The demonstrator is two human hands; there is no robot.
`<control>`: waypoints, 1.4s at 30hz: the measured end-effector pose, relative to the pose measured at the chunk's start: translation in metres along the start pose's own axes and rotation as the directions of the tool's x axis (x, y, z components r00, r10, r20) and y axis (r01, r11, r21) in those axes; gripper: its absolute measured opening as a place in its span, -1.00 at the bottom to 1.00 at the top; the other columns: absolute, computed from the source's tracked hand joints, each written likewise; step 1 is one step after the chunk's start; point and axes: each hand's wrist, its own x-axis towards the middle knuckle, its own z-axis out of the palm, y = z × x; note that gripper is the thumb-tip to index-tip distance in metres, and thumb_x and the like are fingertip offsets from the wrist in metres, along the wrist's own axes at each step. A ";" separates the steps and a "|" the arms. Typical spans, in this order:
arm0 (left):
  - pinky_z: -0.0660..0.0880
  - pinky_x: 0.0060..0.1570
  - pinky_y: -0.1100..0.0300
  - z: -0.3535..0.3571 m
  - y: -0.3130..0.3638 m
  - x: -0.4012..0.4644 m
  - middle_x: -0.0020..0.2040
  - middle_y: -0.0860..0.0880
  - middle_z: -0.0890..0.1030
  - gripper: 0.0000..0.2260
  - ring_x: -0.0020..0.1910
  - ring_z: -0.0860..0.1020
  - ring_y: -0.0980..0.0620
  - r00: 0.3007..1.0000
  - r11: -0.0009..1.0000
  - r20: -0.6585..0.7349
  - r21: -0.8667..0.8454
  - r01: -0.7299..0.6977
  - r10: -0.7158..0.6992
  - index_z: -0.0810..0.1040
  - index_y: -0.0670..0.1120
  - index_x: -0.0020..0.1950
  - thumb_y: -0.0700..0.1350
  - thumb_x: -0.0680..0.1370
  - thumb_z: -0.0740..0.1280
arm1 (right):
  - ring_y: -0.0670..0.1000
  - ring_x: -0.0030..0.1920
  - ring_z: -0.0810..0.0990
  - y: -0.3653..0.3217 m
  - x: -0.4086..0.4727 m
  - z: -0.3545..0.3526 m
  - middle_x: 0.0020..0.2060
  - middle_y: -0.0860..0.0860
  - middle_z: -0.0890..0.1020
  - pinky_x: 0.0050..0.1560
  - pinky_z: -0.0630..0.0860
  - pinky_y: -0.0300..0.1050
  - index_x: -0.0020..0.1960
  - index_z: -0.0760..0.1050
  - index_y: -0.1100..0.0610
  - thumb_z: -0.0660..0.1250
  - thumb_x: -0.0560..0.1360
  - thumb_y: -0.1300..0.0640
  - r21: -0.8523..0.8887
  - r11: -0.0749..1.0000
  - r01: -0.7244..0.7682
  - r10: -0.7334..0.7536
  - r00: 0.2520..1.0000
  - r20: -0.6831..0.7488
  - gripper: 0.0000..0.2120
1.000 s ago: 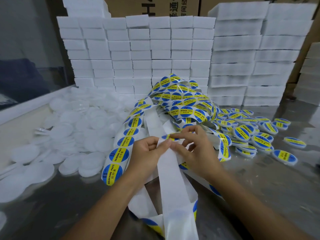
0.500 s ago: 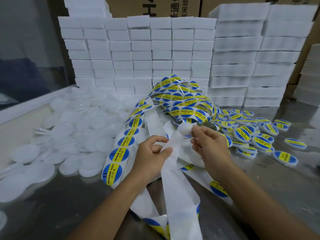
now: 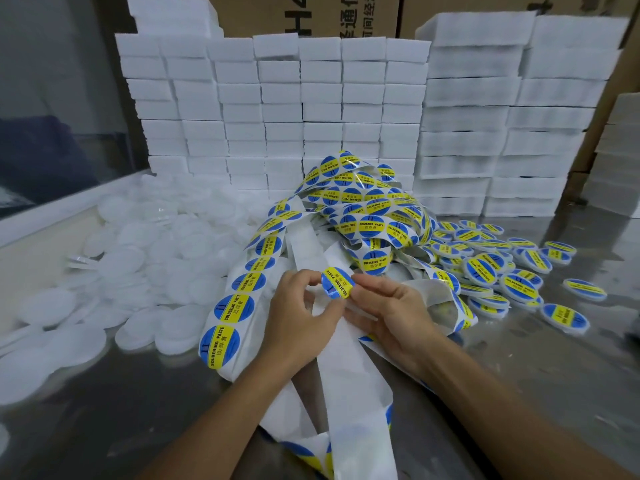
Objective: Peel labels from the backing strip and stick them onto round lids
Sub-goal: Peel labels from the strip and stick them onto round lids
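- Where the two forearms enter from the bottom edge, an emptied white backing strip point(image 3: 349, 386) runs down between them to the lower centre of the frame.
- Left hand point(image 3: 298, 317), centre frame: thumb and forefinger curl in a pinch on the left edge of one round blue-and-yellow label point(image 3: 337, 283).
- Right hand point(image 3: 391, 313), just right of centre: fingertips pinch the same label's right edge; the label sits between both hands, above the strip.
- Whether a lid lies under that label, cannot tell.
- Left of the hands, a strip of unpeeled labels point(image 3: 239, 306) climbs toward mid-frame, print reading "SOLDERING PASTE".
- Behind the hands, centre: a tangled heap of label strip point(image 3: 367, 209).
- Right of centre: labelled lids point(image 3: 498, 271) scattered on the shiny metal table point(image 3: 554, 368).
- Left half: a pile of plain white round lids point(image 3: 138, 258).
- Upper frame: stacked white foam blocks point(image 3: 311, 109) form a wall; brown cartons point(image 3: 346, 15) behind them.
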 end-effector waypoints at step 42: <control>0.34 -0.11 0.15 -0.075 -0.015 0.035 -0.14 -0.17 0.60 -0.93 -0.12 0.50 -0.21 0.822 0.865 -0.382 0.443 -0.237 0.421 0.61 -0.23 -0.05 -0.34 0.50 0.39 | 0.15 0.05 0.70 -0.007 -0.003 0.002 0.05 0.13 0.67 0.27 0.52 0.12 0.18 0.57 0.10 0.33 0.54 0.04 0.003 1.000 -0.028 0.027 0.999 0.039 -0.75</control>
